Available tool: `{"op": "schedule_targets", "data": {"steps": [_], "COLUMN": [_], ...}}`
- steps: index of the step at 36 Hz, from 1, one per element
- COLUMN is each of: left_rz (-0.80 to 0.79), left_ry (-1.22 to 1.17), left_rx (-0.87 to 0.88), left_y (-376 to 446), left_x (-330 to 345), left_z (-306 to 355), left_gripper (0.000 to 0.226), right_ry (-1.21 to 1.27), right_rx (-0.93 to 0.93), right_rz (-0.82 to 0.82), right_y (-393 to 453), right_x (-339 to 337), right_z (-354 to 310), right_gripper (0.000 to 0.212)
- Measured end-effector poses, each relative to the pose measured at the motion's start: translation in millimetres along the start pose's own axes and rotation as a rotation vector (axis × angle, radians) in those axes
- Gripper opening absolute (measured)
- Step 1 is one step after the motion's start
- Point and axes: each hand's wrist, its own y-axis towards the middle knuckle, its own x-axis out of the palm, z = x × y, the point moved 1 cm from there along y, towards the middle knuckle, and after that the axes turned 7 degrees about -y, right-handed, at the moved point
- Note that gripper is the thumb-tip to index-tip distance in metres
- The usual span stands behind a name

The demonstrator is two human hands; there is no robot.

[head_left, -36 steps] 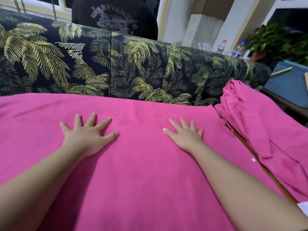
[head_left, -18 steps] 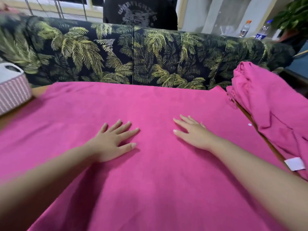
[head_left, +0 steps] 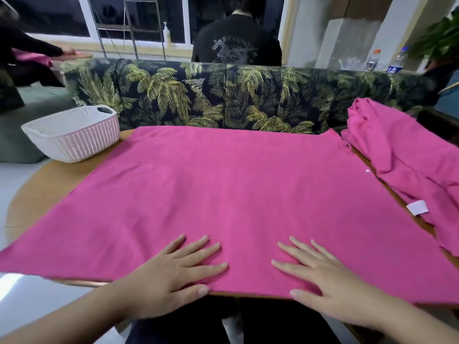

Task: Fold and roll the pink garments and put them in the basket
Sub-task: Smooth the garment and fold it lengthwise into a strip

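The pink garment lies spread flat across the wooden table; it looks light, soft and limp, best pinched at its near edge. The left hand and right hand press there, fingers flat and spread. A basket stands far left, more pink cloth right, a leaf-print sofa behind.

Cut off at the right edge: pile of pink garments. Hidden under the spread pink garment: most of the wooden table. Too blurred to read: bottle labels.

Magenta-pink garment, white-and-pink ribbed basket, black sofa with yellow-green palm-leaf print
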Motion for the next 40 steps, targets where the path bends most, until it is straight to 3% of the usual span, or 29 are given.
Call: {"op": "schedule_targets", "data": {"steps": [2, 4, 5, 7, 9, 10, 12, 15, 20, 22, 24, 27, 29, 33, 40], "left_rz": [-0.006, 0.144, 0.258, 0.414, 0.436, 0.407, 0.323, 0.337, 0.35, 0.387, 0.582, 1.004, 1.17, 1.347, 1.584], "left_ry": [-0.27, -0.517, -0.524, -0.36, -0.133, -0.041, 0.045, 0.048, 0.102, 0.13, 0.029, -0.159, -0.315, -0.702, -0.59], "left_rx": [-0.03, -0.109, -0.152, -0.272, -0.443, -0.549, -0.724, -0.88, -1.037, -1.035, -1.103, -1.192, -1.22, -1.234, -1.072], "left_y": [-4.9, -1.1, 3.7, 14.5, 22.1, 22.0, 13.2, -17.3, -89.8, -121.5, -147.1, -164.2, -164.7, -164.2, -151.1], "left_x": [-9.5, -24.8, -31.6, -42.9, -46.7, -47.0, -42.6, -38.9, -30.1, -20.0, -10.7, -2.5, -0.5, 0.3, -25.1], "left_z": [4.1, 2.1, -3.6, -23.7, -51.2, -64.3, -85.7, -101.6, -115.0, -126.2, -134.8, -128.1, -118.8, -111.6, -91.3], "left_gripper": [0.049, 0.043, 0.039, 0.052, 0.08, 0.083, 0.068, 0.058, 0.064, 0.081, 0.085, 0.06, 0.046, 0.056, 0.044], "right_ry": [0.117, 0.271, 0.301, 0.271, 0.221, 0.208, 0.205, 0.151, 0.052, 0.038, 0.03, 0.033, 0.036, 0.046, 0.094], "right_rx": [-0.02, -0.022, -0.021, -0.032, -0.045, -0.03, 0.004, 0.05, 0.076, 0.085, 0.084, 0.09, 0.095, 0.099, 0.086], "right_rz": [0.061, 0.179, 0.222, 0.286, 0.339, 0.347, 0.351, 0.308, 0.226, 0.223, 0.23, 0.244, 0.251, 0.262, 0.293], "right_y": [-2.5, 7.1, 17.5, 45.7, 77.5, 92.9, 119.7, 143.9, 151.0, 150.2, 149.6, 149.2, 149.3, 149.0, 142.4], "right_x": [-9.5, -24.0, -31.2, -42.3, -46.2, -45.9, -43.9, -39.7, -27.5, -27.4, -27.6, -27.2, -27.1, -27.4, -26.5], "right_z": [-1.1, -2.3, -4.6, -13.0, -21.2, -23.6, -29.2, -40.3, -51.4, -51.1, -50.7, -51.6, -51.9, -52.0, -53.2], "right_gripper": [0.067, 0.075, 0.074, 0.065, 0.054, 0.045, 0.039, 0.049, 0.051, 0.051, 0.051, 0.05, 0.05, 0.048, 0.046]}}
